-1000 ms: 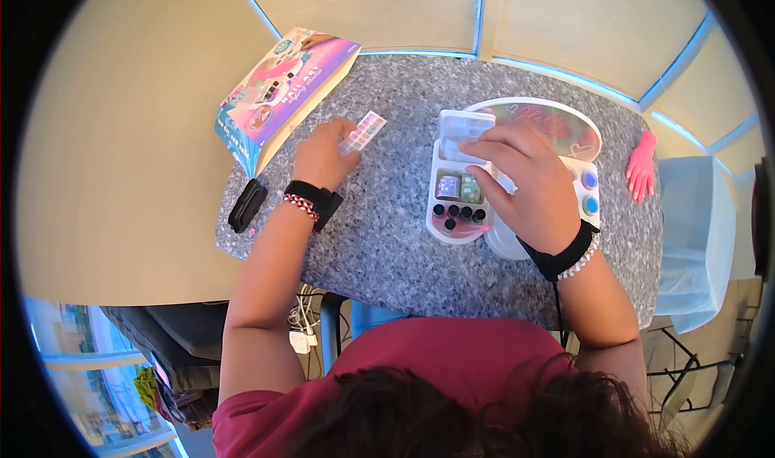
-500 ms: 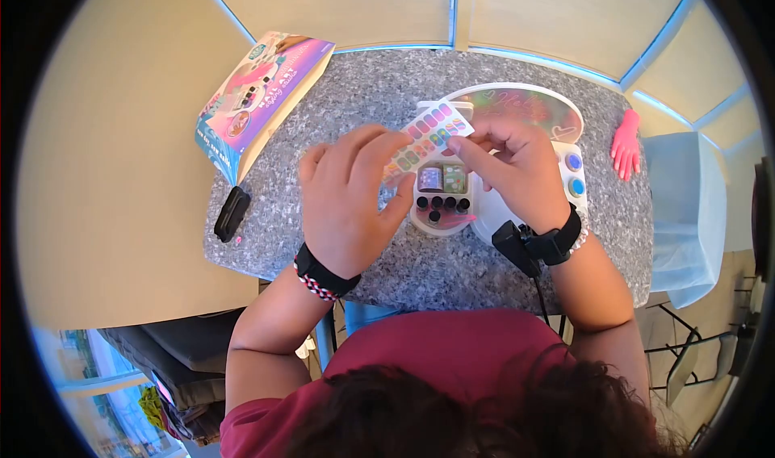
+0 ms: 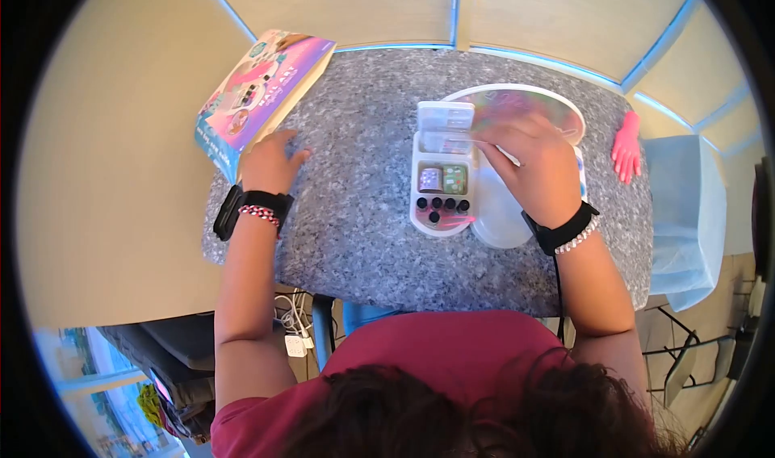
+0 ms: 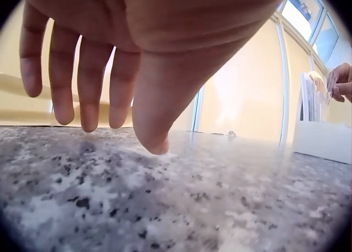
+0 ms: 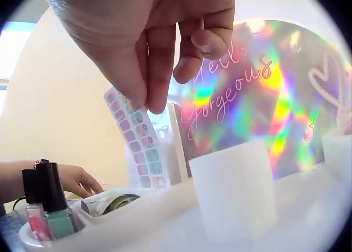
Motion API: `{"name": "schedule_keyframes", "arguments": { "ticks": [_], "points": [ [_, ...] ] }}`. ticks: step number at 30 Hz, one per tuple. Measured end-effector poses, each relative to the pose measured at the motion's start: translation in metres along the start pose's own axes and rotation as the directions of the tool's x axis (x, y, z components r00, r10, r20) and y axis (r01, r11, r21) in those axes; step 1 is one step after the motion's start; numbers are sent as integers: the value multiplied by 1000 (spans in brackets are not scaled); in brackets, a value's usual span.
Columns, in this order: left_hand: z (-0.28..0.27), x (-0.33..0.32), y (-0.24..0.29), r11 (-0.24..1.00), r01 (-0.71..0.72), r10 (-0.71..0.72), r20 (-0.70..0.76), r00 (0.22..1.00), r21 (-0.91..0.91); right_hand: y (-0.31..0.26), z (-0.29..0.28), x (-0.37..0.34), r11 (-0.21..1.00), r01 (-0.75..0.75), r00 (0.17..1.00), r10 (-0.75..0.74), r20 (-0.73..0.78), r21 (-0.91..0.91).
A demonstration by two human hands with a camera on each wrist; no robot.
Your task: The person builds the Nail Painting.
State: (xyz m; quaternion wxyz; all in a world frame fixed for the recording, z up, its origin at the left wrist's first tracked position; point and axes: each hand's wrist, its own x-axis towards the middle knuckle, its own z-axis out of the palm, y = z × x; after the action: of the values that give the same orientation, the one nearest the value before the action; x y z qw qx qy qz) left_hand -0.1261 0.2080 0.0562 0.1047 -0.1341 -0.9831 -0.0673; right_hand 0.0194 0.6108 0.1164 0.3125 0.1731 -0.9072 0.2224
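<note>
My right hand [image 3: 545,171] pinches a sheet of nail stickers [image 5: 137,142] between thumb and forefinger, with its other fingers curled. The sheet hangs upright over the left part of a white nail art case [image 3: 416,216], by a raised clear lid [image 3: 446,114]. Two patterned rolls [image 3: 454,180] and several nail polish bottles [image 5: 58,208] with black caps sit in that part. Behind stands the case's shiny "Hello Gorgeous" panel [image 5: 236,103]. My left hand [image 3: 270,167] is empty, its fingers loosely extended low over the table by the box.
A nail art box [image 3: 262,95] stands at the back left of the speckled grey table [image 3: 363,240]. A black object [image 3: 226,220] lies beside the left wrist. On the right lies a pink model hand [image 3: 626,147], with a light blue covered seat [image 3: 686,216] past the table edge.
Half a second ago the sticker sheet was in front of me between both hands. Now the right hand alone holds it at the case, and the left hand has moved left toward the box.
</note>
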Motion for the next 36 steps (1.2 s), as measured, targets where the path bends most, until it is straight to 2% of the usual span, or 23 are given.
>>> {"name": "schedule_keyframes", "arguments": {
  "ticks": [2, 8, 11, 13, 16, 17, 18, 19, 20, 22, 23, 25, 26, 27, 29, 32, 36],
  "points": [
    [-3, -3, -5, 999, 33, -34, 52, 998, 23, 2, 7, -2, 999, 17, 996, -13, 84, -51],
    [-9, -4, 1, 978, 156, -139, 128, 982, -135, -2, 13, -4, 995, -59, 991, 69, 113, -86],
    [-7, -4, 2, 977, 147, -125, 146, 981, -155, -6, 7, -5, 988, -147, 981, 153, 118, -57],
    [2, -3, -6, 940, 141, -93, 165, 982, -310, -9, -1, -8, 978, -203, 971, 206, 121, -38],
    [1, -1, -1, 894, 162, -55, 258, 965, -417, -13, -20, -15, 974, -222, 972, 224, 63, -45],
    [0, -4, 5, 895, 153, -44, 259, 965, -419, -14, -27, -18, 959, -282, 959, 281, 33, 35],
    [-16, -11, 30, 861, 98, 20, 225, 974, -500, -16, -32, -23, 934, -337, 941, 338, 6, 116],
    [-30, -18, 54, 817, 46, 79, 190, 979, -575, -17, -36, -28, 932, -345, 938, 347, 3, 112],
    [-43, -23, 76, 816, 41, 88, 194, 977, -576, -17, -41, -35, 907, -395, 915, 403, -31, 144],
    [-58, -31, 116, 751, -215, 259, -22, 966, -624, -15, -49, -46, 865, -464, 871, 485, -81, 191],
    [-56, -29, 127, 748, -218, 266, -19, 964, -627, -14, -52, -52, 863, -470, 868, 490, -83, 186],
    [-51, -24, 146, 731, -489, 444, -213, 870, -476, -11, -59, -62, 885, -436, 879, 458, -136, 166],
    [-50, -26, 155, 789, -520, 460, -247, 853, -328, -13, -65, -65, 880, -449, 873, 469, -135, 156],
    [-47, -24, 159, 782, -528, 468, -249, 848, -330, -13, -68, -69, 878, -454, 869, 473, -142, 151],
    [-37, -18, 166, 800, -572, 520, -266, 812, -181, -11, -75, -77, 877, -461, 862, 478, -168, 133],
    [-30, -15, 175, 805, -586, 542, -288, 790, -92, -9, -83, -88, 876, -467, 857, 482, -184, 121],
    [-24, -14, 182, 814, -578, 548, -252, 798, -60, -10, -87, -96, 852, -513, 835, 524, -170, 109]
  ]
}}
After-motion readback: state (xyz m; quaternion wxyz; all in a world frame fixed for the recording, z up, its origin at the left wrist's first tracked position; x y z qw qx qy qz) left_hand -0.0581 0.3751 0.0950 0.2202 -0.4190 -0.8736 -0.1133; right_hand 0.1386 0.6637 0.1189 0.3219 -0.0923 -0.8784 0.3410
